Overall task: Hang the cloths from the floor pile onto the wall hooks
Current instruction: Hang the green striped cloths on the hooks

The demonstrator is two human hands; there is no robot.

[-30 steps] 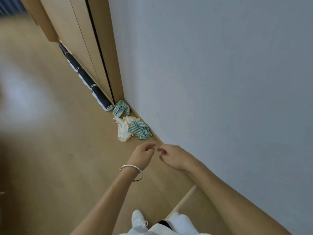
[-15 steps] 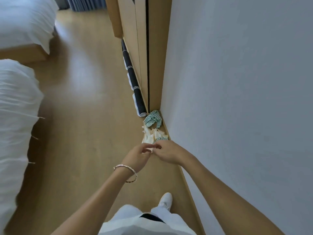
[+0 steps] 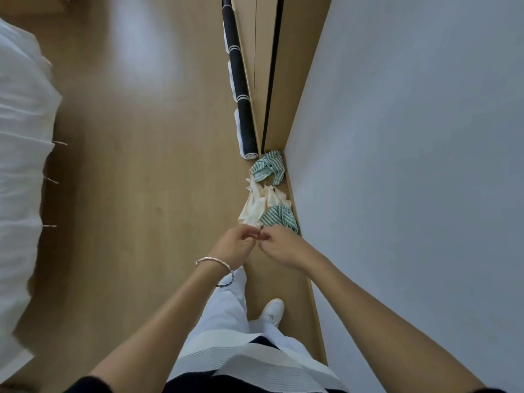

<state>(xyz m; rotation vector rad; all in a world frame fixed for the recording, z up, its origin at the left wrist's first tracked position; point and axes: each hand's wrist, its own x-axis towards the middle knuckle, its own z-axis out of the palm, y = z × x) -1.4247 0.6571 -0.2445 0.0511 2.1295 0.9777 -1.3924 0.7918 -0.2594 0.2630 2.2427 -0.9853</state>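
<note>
Your cloth pile lies on the floor against the wall at 12 o'clock, just beyond your hands. Left hand and right hand meet, fingers curled; I cannot tell whether they pinch anything. A rolled mat lies past the pile, and the bed is at 9 o'clock.

A pale wooden floor fills the middle of the frame. White bedding bulges along the left edge. At top centre a dark rolled mat lies against the foot of wooden wardrobe panels. A plain grey wall takes the right side. Lower centre, a white shoe stands beside white trousers.
</note>
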